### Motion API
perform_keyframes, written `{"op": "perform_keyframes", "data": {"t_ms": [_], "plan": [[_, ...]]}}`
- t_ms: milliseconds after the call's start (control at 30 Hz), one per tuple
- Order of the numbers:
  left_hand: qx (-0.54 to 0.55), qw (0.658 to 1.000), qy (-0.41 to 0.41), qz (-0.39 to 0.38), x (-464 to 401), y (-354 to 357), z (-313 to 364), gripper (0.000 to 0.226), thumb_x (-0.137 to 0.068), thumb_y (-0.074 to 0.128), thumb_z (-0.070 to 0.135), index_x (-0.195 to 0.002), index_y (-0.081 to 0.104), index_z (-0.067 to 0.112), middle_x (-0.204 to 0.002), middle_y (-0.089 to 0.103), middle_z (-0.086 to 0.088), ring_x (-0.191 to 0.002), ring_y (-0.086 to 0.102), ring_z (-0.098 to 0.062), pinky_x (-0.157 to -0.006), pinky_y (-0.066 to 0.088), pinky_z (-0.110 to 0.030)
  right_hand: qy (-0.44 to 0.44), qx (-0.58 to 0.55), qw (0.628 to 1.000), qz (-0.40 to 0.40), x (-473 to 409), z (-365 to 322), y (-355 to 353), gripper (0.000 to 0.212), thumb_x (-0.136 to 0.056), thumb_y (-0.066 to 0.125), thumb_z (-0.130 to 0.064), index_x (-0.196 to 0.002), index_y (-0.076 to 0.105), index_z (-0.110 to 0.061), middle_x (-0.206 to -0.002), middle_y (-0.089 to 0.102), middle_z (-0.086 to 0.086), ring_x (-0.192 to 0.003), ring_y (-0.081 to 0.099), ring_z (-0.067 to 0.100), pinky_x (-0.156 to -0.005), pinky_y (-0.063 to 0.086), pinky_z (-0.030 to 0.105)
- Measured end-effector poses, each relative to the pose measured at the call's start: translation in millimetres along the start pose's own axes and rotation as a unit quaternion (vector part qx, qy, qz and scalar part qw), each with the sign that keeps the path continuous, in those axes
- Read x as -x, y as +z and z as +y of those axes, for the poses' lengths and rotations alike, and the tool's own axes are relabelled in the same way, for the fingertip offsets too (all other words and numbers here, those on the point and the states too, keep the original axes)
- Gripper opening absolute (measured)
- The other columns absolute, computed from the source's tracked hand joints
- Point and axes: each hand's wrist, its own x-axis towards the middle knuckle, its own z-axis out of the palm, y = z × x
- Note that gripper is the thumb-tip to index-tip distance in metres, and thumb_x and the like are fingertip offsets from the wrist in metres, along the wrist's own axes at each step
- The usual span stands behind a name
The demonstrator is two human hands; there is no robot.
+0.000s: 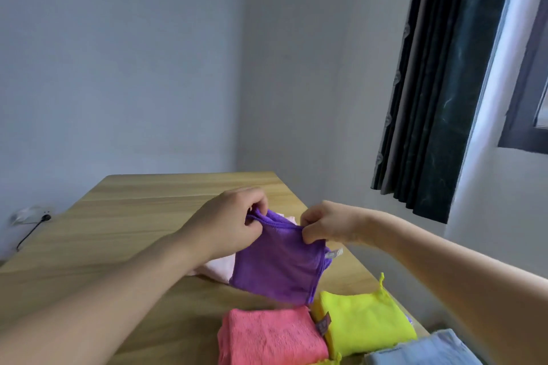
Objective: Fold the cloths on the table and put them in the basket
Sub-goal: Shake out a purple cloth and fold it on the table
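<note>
In the head view, a purple microfibre cloth (278,264) is held up above a light wooden desk (124,216). Its top edge is pinched at one corner by the left hand (228,222) and at the other by the right hand (326,225), fingers and thumbs curled onto the hem, so that the cloth hangs down between them. A pale pink cloth (218,268) is seen lying on the desk behind and beneath it. Nearer the camera, a folded coral-pink cloth (267,335), a folded neon-yellow cloth (361,320) and a light blue cloth (424,351) lie side by side. A dark green curtain (436,83) hangs at the right.
</note>
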Motion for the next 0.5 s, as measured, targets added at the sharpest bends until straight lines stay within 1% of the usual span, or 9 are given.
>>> {"op": "perform_keyframes", "data": {"t_ms": [67,133,200,233,267,333,367,433,500], "plan": [[0.043,0.999,-0.023,0.022,-0.1,-20.2,27.8,0.017,-0.075,0.057,0.010,-0.080,0.057,0.026,-0.075,0.059,0.013,-0.067,0.050,-0.004,-0.062,0.042,-0.023,-0.004,-0.055,0.998,0.009,33.5,-9.6,-16.8,0.010,-0.058,0.056,-0.020,-0.051,0.049,-0.018,-0.052,0.042,-0.007,-0.053,0.038,0.011,-0.048,0.030,0.022],[0.054,0.997,-0.021,0.046,0.8,-40.3,57.7,0.016,-0.076,0.059,0.011,-0.081,0.060,0.026,-0.076,0.060,0.014,-0.062,0.050,0.000,-0.059,0.040,-0.019,-0.012,-0.115,0.993,0.008,69.5,-19.9,-33.8,0.014,-0.061,0.056,-0.015,-0.049,0.051,-0.019,-0.053,0.044,-0.003,-0.052,0.040,0.013,-0.046,0.031,0.023],[0.044,0.997,-0.009,0.063,2.3,-56.9,85.2,0.012,-0.078,0.061,0.013,-0.083,0.061,0.025,-0.073,0.059,0.015,-0.059,0.050,0.004,-0.056,0.036,-0.015,-0.022,-0.158,0.987,0.008,99.4,-29.4,-50.0,0.014,-0.065,0.056,-0.011,-0.053,0.055,-0.019,-0.060,0.048,0.003,-0.056,0.044,0.017,-0.049,0.034,0.025],[0.041,0.997,-0.003,0.069,3.2,-64.9,99.4,0.011,-0.079,0.061,0.014,-0.084,0.062,0.024,-0.072,0.058,0.015,-0.058,0.050,0.005,-0.056,0.035,-0.015,-0.025,-0.169,0.985,0.008,114.7,-35.2,-56.0,0.006,-0.064,0.058,-0.011,-0.059,0.058,-0.014,-0.066,0.051,0.008,-0.061,0.046,0.020,-0.054,0.036,0.026],[0.042,0.996,0.003,0.075,4.3,-73.0,113.3,0.010,-0.080,0.060,0.014,-0.084,0.062,0.024,-0.071,0.057,0.014,-0.057,0.049,0.005,-0.055,0.035,-0.015,-0.027,-0.173,0.985,0.011,128.5,-40.7,-61.3,0.013,-0.060,0.061,-0.014,-0.069,0.061,-0.005,-0.075,0.053,0.013,-0.068,0.047,0.025,-0.062,0.039,0.030],[0.035,0.996,0.022,0.084,6.9,-89.0,140.9,0.009,-0.080,0.061,0.016,-0.083,0.061,0.024,-0.069,0.056,0.014,-0.057,0.049,0.005,-0.055,0.035,-0.017,-0.024,-0.156,0.988,0.005,156.6,-50.3,-70.9,0.059,-0.052,0.064,-0.024,-0.095,0.058,0.015,-0.091,0.054,0.017,-0.085,0.046,0.028,-0.080,0.037,0.039],[0.021,0.995,0.034,0.089,8.5,-96.6,154.1,0.009,-0.079,0.062,0.018,-0.083,0.060,0.025,-0.070,0.056,0.014,-0.058,0.049,0.004,-0.056,0.035,-0.018,-0.019,-0.147,0.989,-0.005,170.4,-54.2,-73.6,0.072,-0.051,0.064,-0.027,-0.106,0.055,0.018,-0.097,0.055,0.017,-0.090,0.045,0.028,-0.085,0.034,0.039],[-0.021,0.994,0.056,0.096,12.6,-110.9,178.2,0.007,-0.078,0.063,0.023,-0.081,0.058,0.026,-0.074,0.057,0.013,-0.062,0.050,0.002,-0.058,0.038,-0.021,-0.020,-0.147,0.989,-0.021,196.8,-59.3,-77.4,0.078,-0.053,0.063,-0.029,-0.116,0.054,0.015,-0.103,0.058,0.015,-0.095,0.047,0.026,-0.091,0.034,0.038],[-0.062,0.991,0.069,0.098,18.4,-123.2,196.5,0.009,-0.077,0.062,0.028,-0.080,0.054,0.026,-0.074,0.057,0.011,-0.065,0.051,-0.004,-0.060,0.042,-0.024,-0.019,-0.187,0.982,-0.031,218.7,-60.7,-81.6,0.069,-0.059,0.063,-0.024,-0.117,0.055,0.013,-0.106,0.060,0.014,-0.096,0.050,0.025,-0.092,0.039,0.036]]}}
